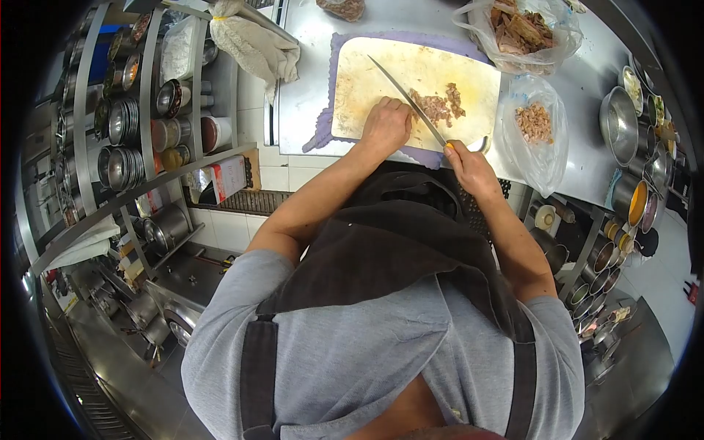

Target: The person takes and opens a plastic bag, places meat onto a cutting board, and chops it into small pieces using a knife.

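A long knife (405, 95) lies slantwise over a pale cutting board (359, 73), its tip toward the upper left. My right hand (473, 169) is closed round the knife's yellowish handle at the board's near right edge. Left of the blade, my left hand (387, 123) rests on the board with its fingers curled; whatever is under them is hidden. Chopped brown meat (440, 108) lies on the board, just right of the blade. Beneath the board is a purple cloth (339, 55). A clear plastic bag (546, 158) with diced meat stands to the right of the board.
A bag of larger meat pieces (521, 33) is at the back right of the metal table (308, 29). Steel bowls (620, 128) line the right side. A whitish cloth (253, 44) hangs at the left, beside shelves (150, 88) of containers.
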A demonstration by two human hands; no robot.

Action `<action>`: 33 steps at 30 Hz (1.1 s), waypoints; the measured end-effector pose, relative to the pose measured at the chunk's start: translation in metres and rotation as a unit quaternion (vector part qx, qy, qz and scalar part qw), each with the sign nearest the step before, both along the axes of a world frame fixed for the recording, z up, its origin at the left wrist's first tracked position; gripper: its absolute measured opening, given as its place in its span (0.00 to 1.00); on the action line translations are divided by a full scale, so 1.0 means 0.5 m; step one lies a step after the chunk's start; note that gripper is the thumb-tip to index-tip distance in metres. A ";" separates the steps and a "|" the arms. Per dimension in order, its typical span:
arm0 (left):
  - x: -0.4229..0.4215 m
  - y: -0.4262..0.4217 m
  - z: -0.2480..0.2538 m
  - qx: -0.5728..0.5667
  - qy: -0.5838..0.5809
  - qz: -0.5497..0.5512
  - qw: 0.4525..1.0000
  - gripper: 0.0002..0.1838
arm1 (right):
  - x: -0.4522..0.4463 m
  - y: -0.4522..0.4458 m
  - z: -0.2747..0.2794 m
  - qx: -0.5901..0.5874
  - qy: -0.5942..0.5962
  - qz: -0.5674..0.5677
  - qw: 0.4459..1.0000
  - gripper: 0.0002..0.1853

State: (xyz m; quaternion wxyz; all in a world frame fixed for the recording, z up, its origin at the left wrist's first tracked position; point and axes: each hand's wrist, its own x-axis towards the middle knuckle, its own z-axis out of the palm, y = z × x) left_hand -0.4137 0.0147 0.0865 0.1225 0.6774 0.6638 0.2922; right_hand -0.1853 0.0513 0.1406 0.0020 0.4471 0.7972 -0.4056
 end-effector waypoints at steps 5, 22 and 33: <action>-0.002 0.005 -0.014 0.021 -0.021 0.021 0.999 0.03 | -0.001 0.008 -0.003 0.034 0.016 -0.002 0.999 0.17; -0.013 0.010 -0.023 0.038 -0.004 -0.005 0.999 0.01 | -0.137 0.060 -0.071 0.020 0.029 0.002 0.999 0.19; -0.027 -0.002 0.026 -0.110 -0.231 0.143 0.956 0.10 | -0.060 0.034 0.044 -0.186 0.096 -0.183 0.961 0.24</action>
